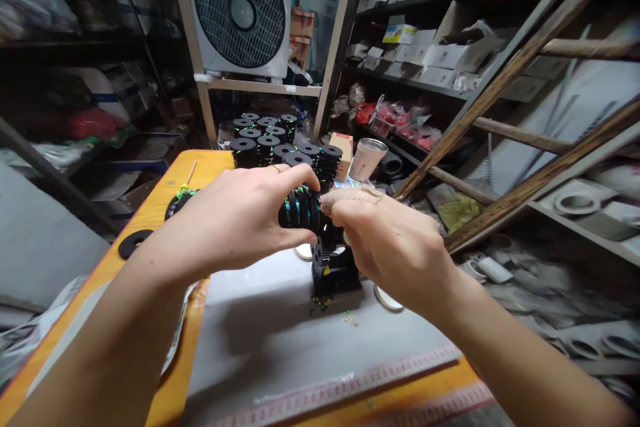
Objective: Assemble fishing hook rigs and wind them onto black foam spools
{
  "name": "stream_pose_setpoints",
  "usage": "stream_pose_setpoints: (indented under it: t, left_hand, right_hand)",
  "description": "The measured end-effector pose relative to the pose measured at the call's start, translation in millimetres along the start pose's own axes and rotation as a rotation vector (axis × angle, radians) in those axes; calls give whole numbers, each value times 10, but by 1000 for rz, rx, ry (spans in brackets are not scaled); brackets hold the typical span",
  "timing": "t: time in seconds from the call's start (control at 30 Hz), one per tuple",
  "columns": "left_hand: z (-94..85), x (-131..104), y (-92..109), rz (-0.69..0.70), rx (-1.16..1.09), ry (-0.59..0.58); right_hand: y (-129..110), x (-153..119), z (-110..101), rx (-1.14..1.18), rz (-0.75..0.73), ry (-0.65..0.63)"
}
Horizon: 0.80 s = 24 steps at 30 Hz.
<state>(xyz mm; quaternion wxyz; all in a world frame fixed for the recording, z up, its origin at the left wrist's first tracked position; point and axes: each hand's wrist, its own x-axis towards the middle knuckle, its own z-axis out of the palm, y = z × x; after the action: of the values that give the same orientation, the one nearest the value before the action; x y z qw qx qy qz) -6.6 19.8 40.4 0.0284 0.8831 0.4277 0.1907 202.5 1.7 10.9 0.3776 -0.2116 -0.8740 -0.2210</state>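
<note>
Head: hands (245, 213) at spool (301, 209); mat's near edge (357, 383) apart.

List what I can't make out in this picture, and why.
Head view: the far-left end of the black disc stack, hidden behind the left hand's fingers.
Head view: whatever the right hand's fingers may be pinching, covered by the fingers themselves.
Head view: what the small pieces are, too small and blurred.
Head view: printing on the shelf boxes, blurred.
Head view: the rest of the left arm, cut off by the bottom edge.
</note>
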Motion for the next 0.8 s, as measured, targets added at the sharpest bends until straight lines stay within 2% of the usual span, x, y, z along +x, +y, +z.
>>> stream_pose_setpoints:
  t: [0.27, 0.47, 0.53, 0.6, 0.63, 0.73, 0.8]
  left_hand:
    - [-15, 1, -5, -2, 13, -6]
    - [37, 9, -22, 9, -9, -13]
    - [-11, -27, -27, 22, -40, 3]
    - [-141, -114, -32, 29, -71, 88]
    - [-228, -180, -36, 11, -90, 168]
    - [-467, -437, -81, -95, -167, 418]
    - [-526, -621, -153, -167, -250, 506]
  right_hand:
    - [-26, -32, 55, -97, -92, 47]
    - [-52, -68, 89, -182, -172, 55]
    - [-78, -125, 74, -172, -193, 41]
    - [-115, -219, 47, -125, -210, -15]
    - [-133, -278, 31, -90, -201, -46]
    - [-174, -462, -18, 20, -123, -100]
    - [-181, -551, -51, 88, -84, -88]
